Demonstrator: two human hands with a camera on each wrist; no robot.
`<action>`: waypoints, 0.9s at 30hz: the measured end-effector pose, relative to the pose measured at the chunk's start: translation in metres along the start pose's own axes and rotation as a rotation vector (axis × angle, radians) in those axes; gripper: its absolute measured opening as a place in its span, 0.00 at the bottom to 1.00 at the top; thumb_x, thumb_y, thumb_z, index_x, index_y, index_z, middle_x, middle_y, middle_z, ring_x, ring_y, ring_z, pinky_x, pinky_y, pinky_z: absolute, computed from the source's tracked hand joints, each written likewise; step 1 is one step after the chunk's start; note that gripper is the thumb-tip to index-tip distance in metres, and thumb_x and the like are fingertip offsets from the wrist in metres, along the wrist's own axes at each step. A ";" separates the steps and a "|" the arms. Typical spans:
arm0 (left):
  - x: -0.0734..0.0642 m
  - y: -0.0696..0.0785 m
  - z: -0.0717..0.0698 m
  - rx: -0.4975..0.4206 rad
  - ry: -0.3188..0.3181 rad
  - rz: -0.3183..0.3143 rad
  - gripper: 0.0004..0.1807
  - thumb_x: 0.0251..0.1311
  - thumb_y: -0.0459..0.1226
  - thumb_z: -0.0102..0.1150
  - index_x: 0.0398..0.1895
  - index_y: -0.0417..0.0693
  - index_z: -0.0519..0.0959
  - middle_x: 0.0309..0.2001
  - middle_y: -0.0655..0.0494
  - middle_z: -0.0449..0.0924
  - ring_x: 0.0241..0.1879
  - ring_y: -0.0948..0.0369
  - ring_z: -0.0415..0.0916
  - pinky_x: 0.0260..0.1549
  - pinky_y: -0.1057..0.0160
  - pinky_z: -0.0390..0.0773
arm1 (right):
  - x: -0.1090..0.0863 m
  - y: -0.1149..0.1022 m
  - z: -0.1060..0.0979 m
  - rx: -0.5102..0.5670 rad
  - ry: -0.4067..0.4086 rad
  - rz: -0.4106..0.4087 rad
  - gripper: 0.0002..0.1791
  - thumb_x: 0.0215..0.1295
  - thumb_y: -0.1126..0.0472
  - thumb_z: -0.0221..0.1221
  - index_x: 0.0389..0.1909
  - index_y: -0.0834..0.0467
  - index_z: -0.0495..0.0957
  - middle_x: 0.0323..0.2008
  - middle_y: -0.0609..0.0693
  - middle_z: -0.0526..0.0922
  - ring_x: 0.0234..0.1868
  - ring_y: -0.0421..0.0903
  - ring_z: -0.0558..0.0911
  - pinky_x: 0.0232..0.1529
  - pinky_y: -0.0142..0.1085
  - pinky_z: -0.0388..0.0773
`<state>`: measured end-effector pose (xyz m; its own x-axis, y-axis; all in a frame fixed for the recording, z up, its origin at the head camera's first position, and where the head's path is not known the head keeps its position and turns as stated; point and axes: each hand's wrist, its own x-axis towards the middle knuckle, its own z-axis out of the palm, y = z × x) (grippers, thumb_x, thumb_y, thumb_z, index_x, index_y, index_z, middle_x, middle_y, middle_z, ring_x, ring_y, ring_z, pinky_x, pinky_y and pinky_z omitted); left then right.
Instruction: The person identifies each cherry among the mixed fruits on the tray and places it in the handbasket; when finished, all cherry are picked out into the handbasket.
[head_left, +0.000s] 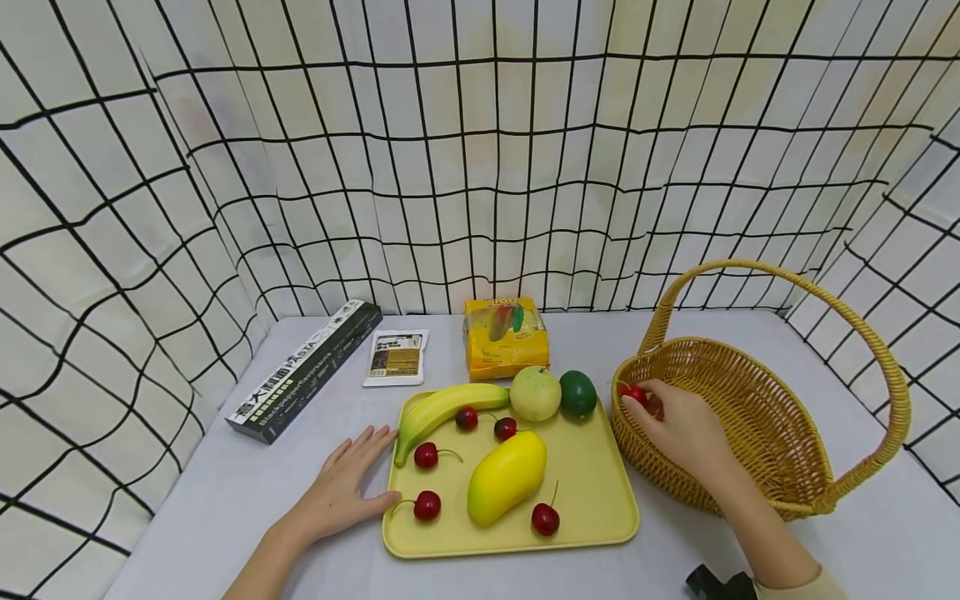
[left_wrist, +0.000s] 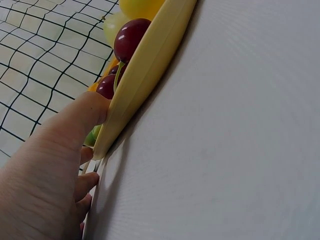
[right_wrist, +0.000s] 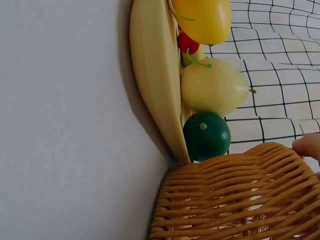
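Note:
My right hand (head_left: 686, 429) pinches a bright red cherry (head_left: 636, 395) over the left rim of the wicker basket (head_left: 757, 400); fingers partly hide the fruit. In the right wrist view only the fingertips (right_wrist: 308, 146) show, above the woven wall. My left hand (head_left: 341, 483) lies with straight, spread fingers against the left edge of the yellow tray (head_left: 592, 508). Its thumb touches the rim near a dark cherry (head_left: 427, 506). On the tray are several more cherries, a banana (head_left: 450, 406), a yellow mango (head_left: 507, 477), a pale green round fruit (head_left: 535, 393) and a dark green one (head_left: 578, 394).
A yellow package (head_left: 507, 337) stands behind the tray. Further left lie a white sachet (head_left: 396, 358) and a long black pasta box (head_left: 307, 371). The basket's tall handle (head_left: 840, 308) arches over it. A black object (head_left: 720, 583) sits by the right forearm.

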<state>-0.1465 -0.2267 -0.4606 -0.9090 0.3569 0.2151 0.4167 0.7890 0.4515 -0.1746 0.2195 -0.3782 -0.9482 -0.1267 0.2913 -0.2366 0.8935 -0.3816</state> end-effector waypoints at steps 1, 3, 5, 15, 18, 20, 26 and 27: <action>0.000 0.000 0.000 -0.001 -0.003 -0.003 0.46 0.45 0.56 0.63 0.67 0.48 0.61 0.66 0.46 0.60 0.66 0.46 0.51 0.62 0.44 0.44 | 0.000 0.001 0.000 -0.008 -0.015 0.015 0.22 0.62 0.47 0.55 0.45 0.62 0.77 0.21 0.47 0.75 0.21 0.42 0.71 0.18 0.33 0.68; 0.000 0.000 0.000 -0.003 -0.011 -0.008 0.46 0.45 0.56 0.63 0.67 0.48 0.61 0.66 0.47 0.59 0.67 0.47 0.50 0.63 0.44 0.43 | 0.001 0.002 -0.001 -0.019 -0.044 0.040 0.22 0.62 0.47 0.55 0.45 0.62 0.77 0.21 0.48 0.75 0.21 0.43 0.70 0.18 0.33 0.67; 0.000 0.000 0.000 -0.003 -0.017 -0.012 0.46 0.45 0.57 0.63 0.67 0.49 0.60 0.66 0.47 0.59 0.67 0.48 0.50 0.63 0.45 0.43 | 0.002 0.003 -0.002 -0.026 -0.066 0.057 0.23 0.62 0.47 0.55 0.45 0.63 0.76 0.21 0.48 0.74 0.21 0.43 0.70 0.17 0.33 0.66; 0.000 0.001 0.000 -0.011 -0.010 -0.005 0.46 0.45 0.56 0.64 0.67 0.48 0.60 0.66 0.47 0.59 0.67 0.47 0.50 0.63 0.45 0.43 | 0.005 0.009 0.002 -0.056 -0.122 0.099 0.22 0.61 0.49 0.56 0.45 0.65 0.76 0.21 0.49 0.75 0.21 0.44 0.71 0.16 0.33 0.66; -0.001 0.001 -0.001 -0.013 -0.021 -0.015 0.46 0.45 0.56 0.63 0.68 0.49 0.60 0.67 0.48 0.58 0.67 0.48 0.49 0.63 0.46 0.42 | 0.005 0.011 0.004 -0.065 -0.139 0.101 0.23 0.61 0.49 0.56 0.45 0.65 0.76 0.21 0.49 0.76 0.21 0.44 0.72 0.16 0.33 0.67; -0.001 0.002 -0.001 -0.011 -0.026 -0.017 0.46 0.46 0.56 0.63 0.68 0.49 0.60 0.67 0.48 0.58 0.67 0.48 0.49 0.63 0.46 0.42 | 0.005 0.012 0.006 -0.066 -0.149 0.103 0.23 0.61 0.49 0.56 0.45 0.65 0.76 0.21 0.49 0.75 0.21 0.44 0.71 0.15 0.33 0.67; -0.001 0.002 -0.002 -0.008 -0.028 -0.022 0.46 0.46 0.57 0.63 0.68 0.49 0.60 0.67 0.48 0.58 0.67 0.49 0.49 0.63 0.45 0.42 | 0.004 0.016 0.010 -0.067 -0.184 0.077 0.16 0.62 0.52 0.56 0.39 0.61 0.78 0.20 0.47 0.74 0.20 0.43 0.71 0.14 0.34 0.67; -0.001 0.002 -0.002 -0.008 -0.028 -0.023 0.46 0.45 0.57 0.63 0.68 0.49 0.60 0.67 0.48 0.58 0.67 0.49 0.49 0.63 0.45 0.42 | 0.005 0.017 0.011 -0.069 -0.192 0.067 0.14 0.62 0.53 0.56 0.37 0.61 0.78 0.19 0.47 0.75 0.19 0.42 0.72 0.14 0.34 0.68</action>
<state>-0.1450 -0.2260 -0.4584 -0.9182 0.3527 0.1805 0.3957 0.7933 0.4627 -0.1851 0.2290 -0.3928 -0.9859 -0.1401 0.0919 -0.1630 0.9291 -0.3319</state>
